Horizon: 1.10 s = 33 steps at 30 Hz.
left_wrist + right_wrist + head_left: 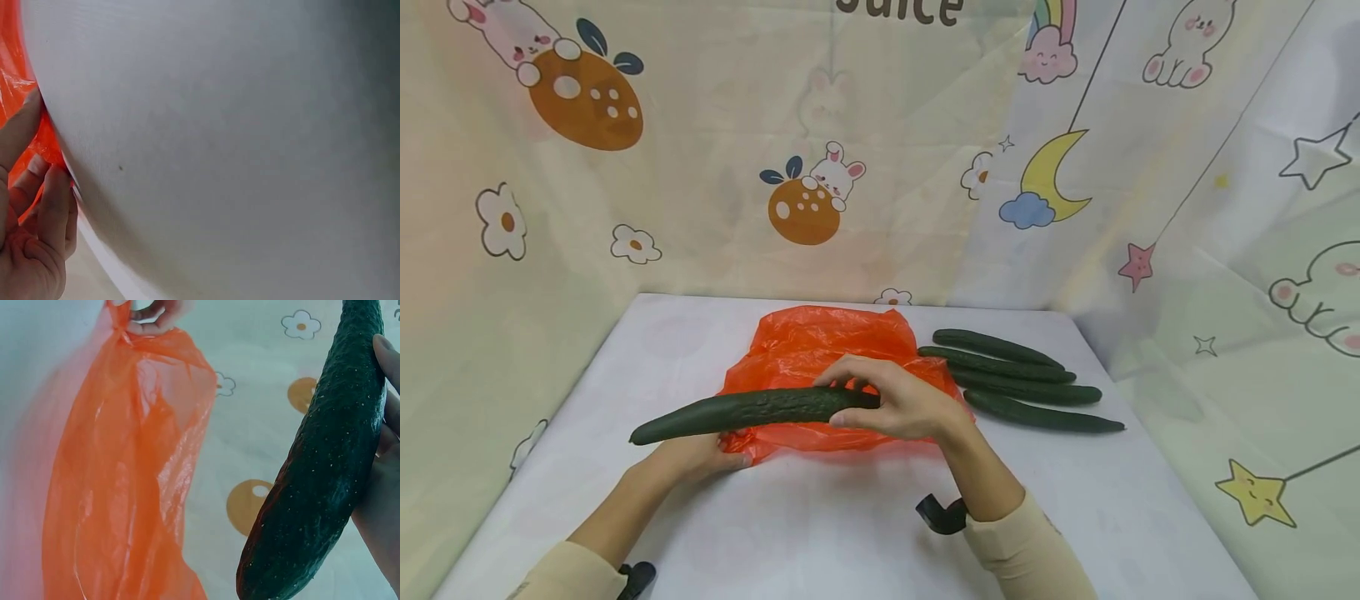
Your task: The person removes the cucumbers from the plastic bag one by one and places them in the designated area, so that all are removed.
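Observation:
A long dark green cucumber (745, 413) is held level above the table by my right hand (898, 404), thumb on the near side and fingers over the top. In the right wrist view the same cucumber (319, 462) fills the right side, with part of the right hand (384, 481) behind it. Below it lies a crumpled orange-red plastic bag (827, 333). My left hand (696, 457) pinches the bag's near left edge; the left wrist view shows the thumb and fingers of that hand (40, 206) on the thin plastic (47, 140).
Several more cucumbers (1022, 390) lie side by side on the white table (820, 533), right of the bag. Cloth printed with cartoons (700, 167) hangs behind and along both sides. Dark wrist straps (943, 514) show at the sleeves.

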Each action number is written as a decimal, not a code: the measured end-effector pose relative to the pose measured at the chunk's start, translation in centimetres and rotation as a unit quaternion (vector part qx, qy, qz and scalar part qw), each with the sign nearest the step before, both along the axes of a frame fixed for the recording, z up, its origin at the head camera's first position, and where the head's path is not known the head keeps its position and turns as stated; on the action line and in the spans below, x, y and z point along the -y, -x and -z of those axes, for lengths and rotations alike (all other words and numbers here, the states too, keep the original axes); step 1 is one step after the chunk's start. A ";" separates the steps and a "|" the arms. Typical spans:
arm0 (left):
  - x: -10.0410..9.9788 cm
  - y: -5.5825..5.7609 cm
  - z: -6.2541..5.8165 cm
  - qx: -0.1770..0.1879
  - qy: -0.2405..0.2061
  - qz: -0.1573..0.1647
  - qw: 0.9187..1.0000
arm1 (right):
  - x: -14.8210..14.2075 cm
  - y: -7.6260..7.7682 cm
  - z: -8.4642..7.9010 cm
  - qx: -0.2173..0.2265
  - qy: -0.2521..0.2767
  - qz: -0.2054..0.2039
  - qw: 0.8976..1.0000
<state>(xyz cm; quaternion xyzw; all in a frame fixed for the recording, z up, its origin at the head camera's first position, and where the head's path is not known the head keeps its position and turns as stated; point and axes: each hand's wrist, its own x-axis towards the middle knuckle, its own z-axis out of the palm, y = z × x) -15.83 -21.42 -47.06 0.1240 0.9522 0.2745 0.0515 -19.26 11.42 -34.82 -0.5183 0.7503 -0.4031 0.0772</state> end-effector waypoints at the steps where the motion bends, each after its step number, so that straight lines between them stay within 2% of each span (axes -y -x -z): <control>1: 0.0 0.0 0.1 -0.004 0.000 0.002 1.000 | -0.1 -0.1 -0.1 -0.001 0.000 0.001 1.000; 4: 0.1 -0.1 -0.1 0.001 -0.001 0.004 1.000 | -0.6 -0.3 -0.5 -0.004 -0.003 0.006 1.000; 10: 0.2 -0.3 -0.8 0.040 -0.009 0.005 0.999 | -1.4 -0.5 -1.1 -0.018 -0.011 0.018 1.000; 20: 0.1 0.4 0.1 0.022 -0.044 0.016 0.999 | -5.5 -0.4 -1.5 -0.033 -0.021 0.063 0.997; 27: 0.0 0.7 0.0 0.026 -0.013 0.021 0.999 | -9.3 -0.2 -1.8 -0.038 -0.026 0.106 0.993; 33: -0.1 0.7 0.1 0.025 -0.008 0.020 0.999 | -12.7 -0.2 -1.5 -0.036 -0.037 0.146 0.988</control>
